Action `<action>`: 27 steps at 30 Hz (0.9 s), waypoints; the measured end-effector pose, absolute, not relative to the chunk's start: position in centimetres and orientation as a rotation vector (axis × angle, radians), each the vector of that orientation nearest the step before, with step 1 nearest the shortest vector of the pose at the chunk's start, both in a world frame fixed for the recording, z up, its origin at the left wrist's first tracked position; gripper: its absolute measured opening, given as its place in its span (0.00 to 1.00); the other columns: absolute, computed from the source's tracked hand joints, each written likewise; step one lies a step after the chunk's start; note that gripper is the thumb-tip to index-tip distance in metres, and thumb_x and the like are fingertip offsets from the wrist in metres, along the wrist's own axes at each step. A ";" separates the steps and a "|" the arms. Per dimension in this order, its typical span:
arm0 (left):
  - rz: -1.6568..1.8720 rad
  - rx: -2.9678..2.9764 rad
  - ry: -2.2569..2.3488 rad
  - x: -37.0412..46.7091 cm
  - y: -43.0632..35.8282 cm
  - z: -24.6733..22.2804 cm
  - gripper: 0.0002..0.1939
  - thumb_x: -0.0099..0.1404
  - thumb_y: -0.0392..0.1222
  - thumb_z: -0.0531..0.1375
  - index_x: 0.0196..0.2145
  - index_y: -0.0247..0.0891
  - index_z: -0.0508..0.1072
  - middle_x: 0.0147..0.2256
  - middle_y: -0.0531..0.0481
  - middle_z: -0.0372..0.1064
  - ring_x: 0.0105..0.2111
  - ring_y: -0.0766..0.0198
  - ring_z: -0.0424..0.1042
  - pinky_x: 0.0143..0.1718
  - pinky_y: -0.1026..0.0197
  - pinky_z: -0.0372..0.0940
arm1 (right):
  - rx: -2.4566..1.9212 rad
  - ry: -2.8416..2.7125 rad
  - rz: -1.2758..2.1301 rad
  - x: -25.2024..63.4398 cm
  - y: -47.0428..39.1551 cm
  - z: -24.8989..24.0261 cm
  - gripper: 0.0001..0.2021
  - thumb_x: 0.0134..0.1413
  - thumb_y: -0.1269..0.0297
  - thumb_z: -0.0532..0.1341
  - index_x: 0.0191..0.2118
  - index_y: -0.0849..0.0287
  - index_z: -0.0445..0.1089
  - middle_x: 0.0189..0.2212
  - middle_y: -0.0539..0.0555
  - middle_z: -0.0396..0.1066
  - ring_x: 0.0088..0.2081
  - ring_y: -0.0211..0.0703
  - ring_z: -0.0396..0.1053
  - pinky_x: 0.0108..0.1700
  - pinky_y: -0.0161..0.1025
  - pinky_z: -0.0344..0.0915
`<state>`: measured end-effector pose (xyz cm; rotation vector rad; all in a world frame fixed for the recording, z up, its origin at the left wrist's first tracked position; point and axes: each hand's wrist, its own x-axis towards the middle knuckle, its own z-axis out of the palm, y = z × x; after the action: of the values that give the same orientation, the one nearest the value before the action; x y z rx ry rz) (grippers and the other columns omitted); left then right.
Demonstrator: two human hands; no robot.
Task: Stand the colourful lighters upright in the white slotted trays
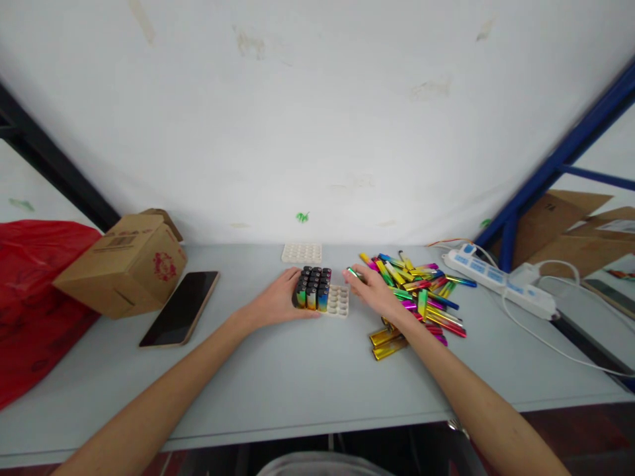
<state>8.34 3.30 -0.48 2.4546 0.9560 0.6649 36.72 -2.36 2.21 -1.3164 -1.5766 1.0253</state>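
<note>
Upright lighters with black tops [314, 284] stand packed in rows in the left part of a white tray with round holes [338, 301]. Bare holes show in the tray's right part. My left hand [278, 295] is curled around the left side of this block, thumb at the front and fingers behind. To the right of the tray, my right hand [370, 289] pinches a shiny green lighter [353, 272], mostly covered by the fingers. Just beyond that hand lies a loose pile of metallic, many-coloured lighters [421, 291], partly hidden by my right forearm.
A second white tray [301, 252] lies by the wall. On the left are a dark-screened phone [181, 309], a cardboard box [124, 264] and a red plastic bag [40, 304]. A white power strip [501, 281] with cables lies at right, near a blue frame post [560, 155].
</note>
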 end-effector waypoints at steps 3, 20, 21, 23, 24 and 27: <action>0.684 2.430 0.941 8.3 3.4 -0.4 0.45 0.57 0.64 0.81 0.65 0.41 0.77 0.60 0.39 0.78 0.64 0.37 0.76 0.71 0.38 0.70 | -1.382 -1.729 0.704 36.7 -2.4 2.3 0.35 0.66 0.25 0.59 0.25 0.51 0.55 0.22 0.46 0.55 0.27 0.41 0.55 0.32 0.40 0.50; 0.651 2.447 0.952 7.7 3.6 -0.4 0.48 0.55 0.65 0.81 0.66 0.40 0.76 0.64 0.38 0.76 0.66 0.37 0.76 0.73 0.38 0.70 | -1.473 -1.749 0.408 36.2 -2.9 2.5 0.24 0.71 0.49 0.58 0.25 0.51 0.52 0.20 0.45 0.55 0.27 0.42 0.56 0.34 0.41 0.50; 0.652 2.449 0.946 7.7 3.6 -0.4 0.48 0.55 0.65 0.81 0.66 0.40 0.76 0.63 0.38 0.76 0.66 0.37 0.76 0.73 0.39 0.70 | -1.462 -1.754 0.401 36.2 -3.0 2.5 0.25 0.73 0.47 0.57 0.25 0.50 0.52 0.20 0.45 0.55 0.27 0.41 0.56 0.34 0.41 0.50; 0.654 2.447 0.928 7.6 3.6 -0.4 0.48 0.56 0.65 0.81 0.66 0.41 0.76 0.63 0.39 0.76 0.66 0.38 0.75 0.74 0.39 0.69 | -1.442 -1.767 0.389 36.1 -3.1 2.5 0.27 0.74 0.44 0.56 0.24 0.50 0.51 0.20 0.45 0.53 0.27 0.41 0.55 0.34 0.41 0.50; 0.654 2.445 0.920 7.6 3.6 -0.4 0.48 0.55 0.65 0.81 0.66 0.41 0.76 0.63 0.39 0.76 0.66 0.38 0.75 0.74 0.40 0.69 | -1.435 -1.775 0.385 36.0 -3.1 2.5 0.28 0.75 0.43 0.56 0.24 0.50 0.51 0.20 0.45 0.52 0.27 0.41 0.54 0.34 0.41 0.50; 0.664 2.437 0.919 7.7 3.6 -0.5 0.47 0.56 0.64 0.81 0.66 0.41 0.76 0.62 0.39 0.77 0.65 0.38 0.76 0.73 0.40 0.70 | -1.439 -1.799 0.382 35.8 -3.2 2.3 0.28 0.75 0.45 0.57 0.24 0.51 0.50 0.20 0.44 0.51 0.26 0.40 0.54 0.34 0.41 0.50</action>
<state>7.68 3.64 -0.46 2.4370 0.9195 0.6636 35.81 -3.24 2.31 -1.4385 -1.7988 0.3818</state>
